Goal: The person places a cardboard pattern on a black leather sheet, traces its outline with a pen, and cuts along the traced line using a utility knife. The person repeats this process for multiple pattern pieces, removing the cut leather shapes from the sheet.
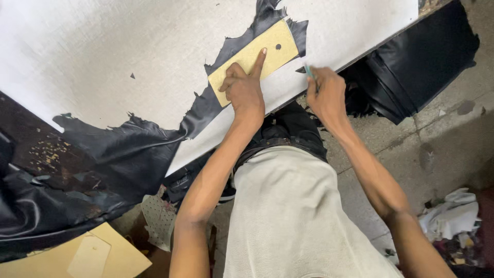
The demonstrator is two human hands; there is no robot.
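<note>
A tan rectangular cardboard template (267, 49) with a small round hole lies on a strip of black leather (206, 103) spread over the white cutting board (103, 51). My left hand (244, 87) presses down on the template, index finger stretched toward the hole. My right hand (325, 92) is closed around a small light-blue cutting tool (309, 71), its tip at the template's near right corner, close to the board's edge.
More black leather (77, 170) is heaped at the left end of the table, and a dark bundle (422, 67) hangs off the right edge. Tan card pieces (98, 255) lie lower left. Scraps and white rags (455, 213) sit on the concrete floor at right.
</note>
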